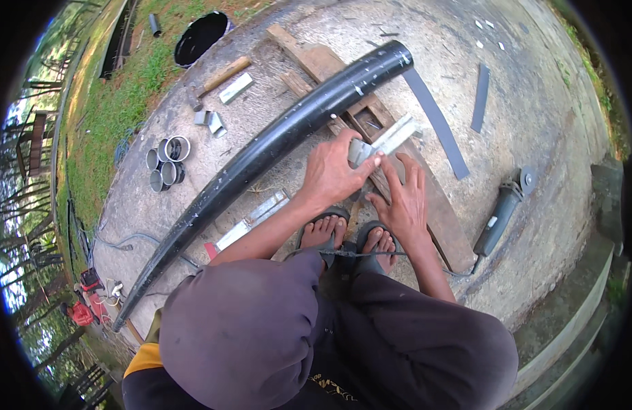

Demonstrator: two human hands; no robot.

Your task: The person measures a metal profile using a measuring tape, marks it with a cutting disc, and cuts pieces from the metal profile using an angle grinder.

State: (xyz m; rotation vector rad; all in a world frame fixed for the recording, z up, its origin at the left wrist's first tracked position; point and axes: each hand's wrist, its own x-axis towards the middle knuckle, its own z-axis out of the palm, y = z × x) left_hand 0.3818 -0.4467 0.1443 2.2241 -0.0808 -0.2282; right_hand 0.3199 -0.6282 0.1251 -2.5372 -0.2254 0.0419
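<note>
My left hand [333, 171] pinches a short galvanized metal piece [360, 150] beside a longer galvanized channel [396, 135] above a wooden plank [442, 225]. My right hand [404, 198] is just right of it, fingers bent and apart, index fingertip at the metal and thumb separated. Behind my hands a long black curved pipe [254, 164] lies diagonally. My sandalled feet [319, 236] are below my hands, with another galvanized length [254, 217] to their left.
An angle grinder [500, 215] lies right, its cable near my feet. Grey strips [435, 119] lie behind it. Several pipe rings [167, 160], a wooden-handled hammer [220, 78], metal offcuts [235, 87] and a black bucket [201, 37] are left. A concrete step [568, 314] edges the right side.
</note>
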